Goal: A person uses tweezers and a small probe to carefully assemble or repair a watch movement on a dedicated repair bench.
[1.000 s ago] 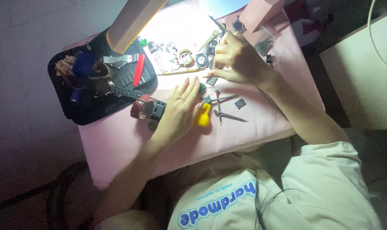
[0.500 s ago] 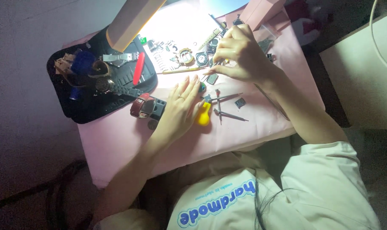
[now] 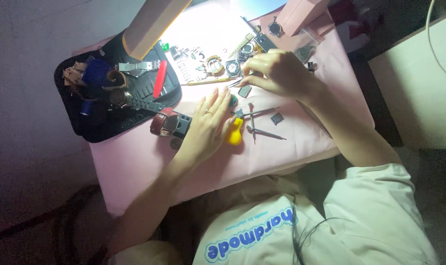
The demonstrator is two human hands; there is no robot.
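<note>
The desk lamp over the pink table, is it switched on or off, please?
On. The desk lamp throws a bright white patch on the pink table just beneath it, washing out the small watch parts there.

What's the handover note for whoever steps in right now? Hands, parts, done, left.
Left hand: flat on the pink cloth, fingers spread, holding nothing; yellow-handled tool just beside it.
Right hand: pinching tweezers, tips over a small dark part.
Nearby: two thin metal tools, red watch, black tray with straps and a red tool.
Done: parts are laid out under the lamp.
Left: the small dark part is not yet picked up.
</note>
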